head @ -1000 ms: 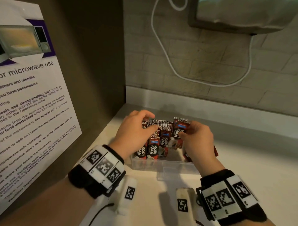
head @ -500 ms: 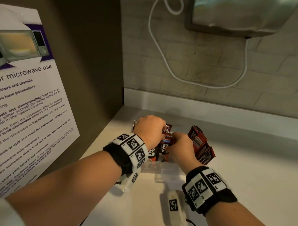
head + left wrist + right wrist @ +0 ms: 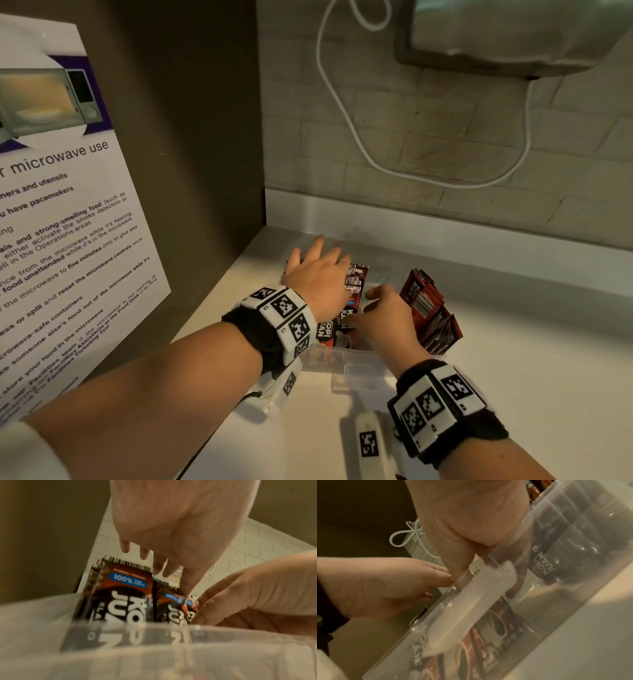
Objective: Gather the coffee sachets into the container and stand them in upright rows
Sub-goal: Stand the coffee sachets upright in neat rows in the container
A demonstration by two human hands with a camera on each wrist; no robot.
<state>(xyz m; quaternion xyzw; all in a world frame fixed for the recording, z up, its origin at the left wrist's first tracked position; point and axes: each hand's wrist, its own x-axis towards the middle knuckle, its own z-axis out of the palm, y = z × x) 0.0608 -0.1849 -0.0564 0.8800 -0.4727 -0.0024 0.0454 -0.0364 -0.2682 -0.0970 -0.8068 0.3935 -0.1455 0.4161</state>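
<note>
The coffee sachets (image 3: 356,284) stand upright in the left part of the clear plastic container (image 3: 356,368), packed face to face in red-and-black rows with their serrated tops up; their printed fronts face the near wall of the container, as the left wrist view shows (image 3: 123,595). A second bunch of sachets (image 3: 426,308) leans rightward at the container's right end, fanned out and tilted over its edge. Between the two groups is a gap in the container.

The left hand (image 3: 318,274) lies over the tops of the upright rows, palm down, fingers straight and slightly spread, reaching past the sachets toward the back wall; its fingertips (image 3: 164,569) hang just above and behind the top edges, holding nothing. The right hand (image 3: 387,318) reaches down into the gap, just to the right of the upright rows, with its fingers (image 3: 211,601) bent against the side of the rightmost upright sachet. Whether they pinch it or only press it I cannot tell.

The container sits on a pale counter (image 3: 513,359) near its back left corner, beside a dark side panel carrying a microwave-use poster (image 3: 68,222). A white cable (image 3: 342,113) loops across the tiled wall behind.
</note>
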